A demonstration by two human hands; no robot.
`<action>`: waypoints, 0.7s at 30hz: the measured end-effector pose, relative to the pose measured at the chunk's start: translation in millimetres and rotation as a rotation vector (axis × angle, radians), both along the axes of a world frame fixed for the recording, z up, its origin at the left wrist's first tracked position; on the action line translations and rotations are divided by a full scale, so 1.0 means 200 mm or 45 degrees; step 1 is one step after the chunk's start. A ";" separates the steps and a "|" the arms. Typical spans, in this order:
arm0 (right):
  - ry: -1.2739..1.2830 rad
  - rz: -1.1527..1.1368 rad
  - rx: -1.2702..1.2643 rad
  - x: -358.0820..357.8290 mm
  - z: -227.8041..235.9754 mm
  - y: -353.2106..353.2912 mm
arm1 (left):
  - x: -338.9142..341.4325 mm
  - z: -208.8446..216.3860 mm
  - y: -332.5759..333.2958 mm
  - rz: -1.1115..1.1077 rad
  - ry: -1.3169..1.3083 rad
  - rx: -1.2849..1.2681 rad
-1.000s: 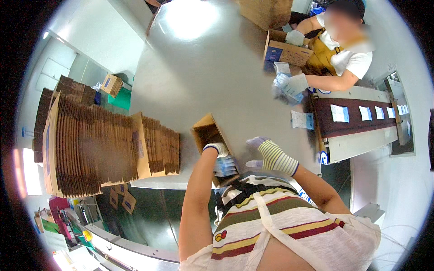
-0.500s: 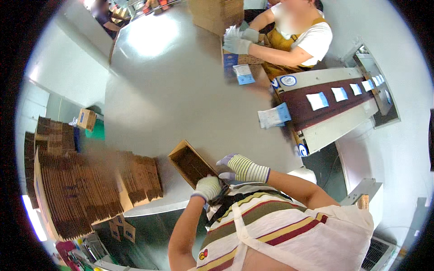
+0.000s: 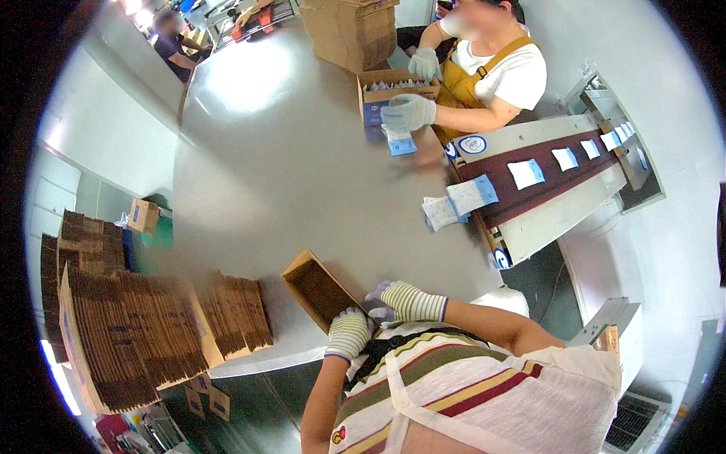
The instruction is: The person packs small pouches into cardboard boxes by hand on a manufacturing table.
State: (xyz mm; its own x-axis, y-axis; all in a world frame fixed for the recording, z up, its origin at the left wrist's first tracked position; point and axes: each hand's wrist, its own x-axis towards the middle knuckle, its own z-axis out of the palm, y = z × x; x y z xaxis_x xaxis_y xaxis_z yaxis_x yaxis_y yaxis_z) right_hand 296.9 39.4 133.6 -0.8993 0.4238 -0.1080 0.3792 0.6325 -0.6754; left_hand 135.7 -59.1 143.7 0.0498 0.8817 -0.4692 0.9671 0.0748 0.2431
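Observation:
An open, upright cardboard box stands at the table's near edge, its inside bare as far as I can see. My left hand, in a striped knit glove, grips the box's near end with its fingers over the rim. My right hand, gloved alike, hovers just right of the box, fingers and thumb apart, with nothing in it. Farther right, several white-and-blue packets overlap at the end of a dark conveyor belt.
Across the grey table, a co-worker's gloved hand is over a packet, beside a box filled with packets. Flattened cartons are stacked at left, more cartons at the far end. A machine frame is at right.
Another packet has come off the belt onto the overlapping ones. The co-worker's hand has moved from the filled box down to a packet. My hands and the box have barely shifted.

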 end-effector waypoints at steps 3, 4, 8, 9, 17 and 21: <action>-0.056 -0.005 0.032 0.02 0.01 0.03 | 0.00 0.01 -0.01 0.001 0.002 -0.011; -0.089 -0.004 0.047 0.03 0.02 0.05 | 0.00 0.00 -0.02 0.012 0.012 0.007; -0.199 -0.071 0.170 0.16 0.07 0.25 | 0.00 -0.02 -0.03 0.037 0.022 -0.008; -0.240 -0.093 0.184 0.20 0.03 0.32 | 0.00 -0.02 -0.03 0.035 0.022 -0.034; -0.728 -0.295 0.546 0.62 -0.04 1.02 | -0.02 -0.01 -0.02 0.001 -0.036 -0.043; -0.887 -0.491 0.559 0.76 0.21 1.22 | -0.03 -0.01 -0.02 0.024 -0.041 -0.049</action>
